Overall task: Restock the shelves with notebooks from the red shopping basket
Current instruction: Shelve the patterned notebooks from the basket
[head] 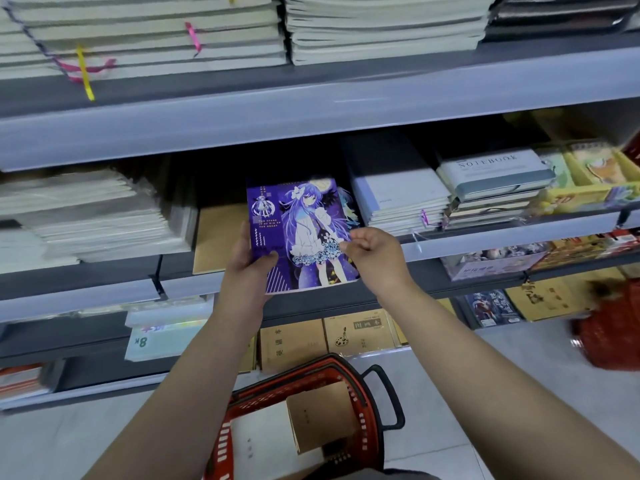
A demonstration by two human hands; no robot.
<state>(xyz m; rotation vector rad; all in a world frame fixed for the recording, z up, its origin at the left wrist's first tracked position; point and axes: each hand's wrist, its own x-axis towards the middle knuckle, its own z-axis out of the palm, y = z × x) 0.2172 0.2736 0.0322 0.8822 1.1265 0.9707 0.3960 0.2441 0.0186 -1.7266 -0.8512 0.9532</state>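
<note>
Here the left hand (254,259) grips a glossy purple anime-cover notebook (300,233) by its left edge; the right hand (372,252) pinches its right edge, over the grey metal middle shelf (114,299), above the red plastic shopping basket (298,386) on pale floor tiles (485,368).

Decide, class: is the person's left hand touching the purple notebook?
Touching. The head view shows the left hand gripping the purple notebook, thumb lying across the cover's lower left corner.

The red shopping basket (346,382) ran off the bottom edge. A red bag (613,334) at right was motion-blurred and cropped. The purple notebook (301,233) hid the stack behind it.
</note>
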